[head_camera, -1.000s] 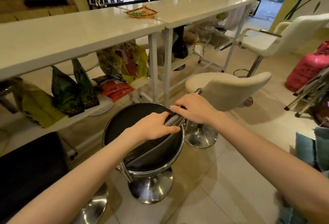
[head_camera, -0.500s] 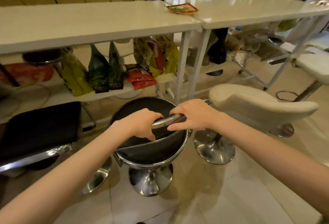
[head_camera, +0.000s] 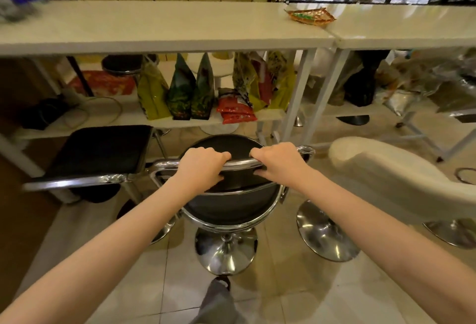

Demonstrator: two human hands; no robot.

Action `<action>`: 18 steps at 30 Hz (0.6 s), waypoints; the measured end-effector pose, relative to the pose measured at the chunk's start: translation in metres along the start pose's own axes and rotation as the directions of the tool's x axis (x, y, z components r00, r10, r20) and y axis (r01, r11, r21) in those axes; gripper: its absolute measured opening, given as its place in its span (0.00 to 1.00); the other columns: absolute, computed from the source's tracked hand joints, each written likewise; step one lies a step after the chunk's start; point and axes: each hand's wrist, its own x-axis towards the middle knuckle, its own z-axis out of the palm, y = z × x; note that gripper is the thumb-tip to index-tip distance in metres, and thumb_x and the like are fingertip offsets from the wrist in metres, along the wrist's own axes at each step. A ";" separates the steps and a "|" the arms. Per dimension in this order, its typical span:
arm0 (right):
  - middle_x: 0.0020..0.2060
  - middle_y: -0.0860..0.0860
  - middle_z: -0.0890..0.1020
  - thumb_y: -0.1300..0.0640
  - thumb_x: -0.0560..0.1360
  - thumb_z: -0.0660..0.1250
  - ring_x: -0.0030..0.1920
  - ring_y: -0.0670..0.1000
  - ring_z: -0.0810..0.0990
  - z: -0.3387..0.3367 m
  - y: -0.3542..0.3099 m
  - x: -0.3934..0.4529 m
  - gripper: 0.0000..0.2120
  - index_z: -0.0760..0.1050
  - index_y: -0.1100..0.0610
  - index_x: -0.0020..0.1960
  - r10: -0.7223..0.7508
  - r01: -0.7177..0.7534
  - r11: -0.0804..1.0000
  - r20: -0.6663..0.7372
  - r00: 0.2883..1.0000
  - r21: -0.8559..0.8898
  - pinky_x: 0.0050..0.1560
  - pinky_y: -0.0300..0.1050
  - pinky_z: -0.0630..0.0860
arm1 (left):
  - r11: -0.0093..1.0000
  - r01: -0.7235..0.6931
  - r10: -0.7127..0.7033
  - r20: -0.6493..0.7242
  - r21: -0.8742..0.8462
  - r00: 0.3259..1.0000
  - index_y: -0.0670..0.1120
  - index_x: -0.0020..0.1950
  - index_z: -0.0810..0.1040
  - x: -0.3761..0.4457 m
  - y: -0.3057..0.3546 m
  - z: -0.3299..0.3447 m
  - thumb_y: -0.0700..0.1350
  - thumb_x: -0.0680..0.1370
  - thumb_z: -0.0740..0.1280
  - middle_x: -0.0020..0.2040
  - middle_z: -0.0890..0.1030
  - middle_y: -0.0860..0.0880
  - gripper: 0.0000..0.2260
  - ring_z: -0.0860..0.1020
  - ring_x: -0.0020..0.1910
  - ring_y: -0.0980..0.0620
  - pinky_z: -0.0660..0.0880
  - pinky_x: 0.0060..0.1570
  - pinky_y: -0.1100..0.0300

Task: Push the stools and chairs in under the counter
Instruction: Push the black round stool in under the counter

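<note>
A round black stool (head_camera: 231, 205) with a chrome rim, chrome back bar and chrome pedestal base stands on the tiled floor in front of the white counter (head_camera: 164, 32). My left hand (head_camera: 199, 169) and my right hand (head_camera: 279, 162) are both closed around its chrome back bar, side by side. The seat's front edge lies near the counter's white legs (head_camera: 296, 102). A square black stool (head_camera: 100, 151) stands to the left, partly under the counter. A cream chair (head_camera: 401, 179) with a chrome base stands to the right, out from the counter.
A low shelf (head_camera: 128, 120) under the counter holds several coloured bags (head_camera: 190, 92). More stools sit behind it. A small woven tray (head_camera: 310, 16) lies on the countertop. A second white table (head_camera: 412, 32) adjoins on the right. My trouser leg (head_camera: 219, 303) shows at the bottom.
The view has swung left and squared up to the counter. The black stool has turned and moved nearer the counter, with both hands still on its back bar, now spread apart.
</note>
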 end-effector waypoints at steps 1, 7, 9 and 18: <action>0.42 0.52 0.81 0.49 0.75 0.65 0.42 0.55 0.80 0.001 0.000 0.000 0.13 0.70 0.56 0.53 -0.008 0.008 1.000 -0.010 1.000 0.000 0.36 0.45 0.70 | 1.000 -0.002 0.002 0.000 0.001 1.000 0.51 0.64 0.69 0.000 0.000 0.001 0.51 0.77 0.64 0.47 0.81 0.48 0.16 0.80 0.45 0.48 0.69 0.35 0.59; 0.41 0.51 0.81 0.48 0.75 0.65 0.41 0.55 0.80 0.001 0.004 0.003 0.14 0.70 0.55 0.54 -0.037 0.037 0.999 -0.048 0.998 -0.006 0.34 0.44 0.69 | 1.000 0.002 -0.002 -0.001 0.026 1.000 0.50 0.62 0.70 0.002 -0.005 0.002 0.53 0.77 0.64 0.47 0.81 0.48 0.15 0.80 0.45 0.48 0.69 0.36 0.58; 0.40 0.51 0.81 0.48 0.75 0.65 0.40 0.54 0.80 0.005 0.007 0.005 0.13 0.70 0.55 0.54 -0.047 0.048 0.999 -0.045 0.998 0.014 0.34 0.45 0.70 | 1.000 0.001 -0.001 0.013 0.031 1.000 0.50 0.62 0.70 0.005 -0.005 0.005 0.53 0.77 0.63 0.47 0.81 0.49 0.15 0.79 0.44 0.48 0.69 0.35 0.59; 0.42 0.51 0.80 0.49 0.75 0.65 0.42 0.53 0.80 0.012 0.026 0.038 0.12 0.71 0.55 0.54 0.012 -0.010 0.999 -0.065 0.998 0.031 0.38 0.45 0.73 | 0.999 0.030 -0.030 0.012 0.039 0.999 0.49 0.60 0.71 0.042 -0.022 0.011 0.53 0.77 0.64 0.46 0.81 0.48 0.14 0.80 0.44 0.48 0.73 0.38 0.56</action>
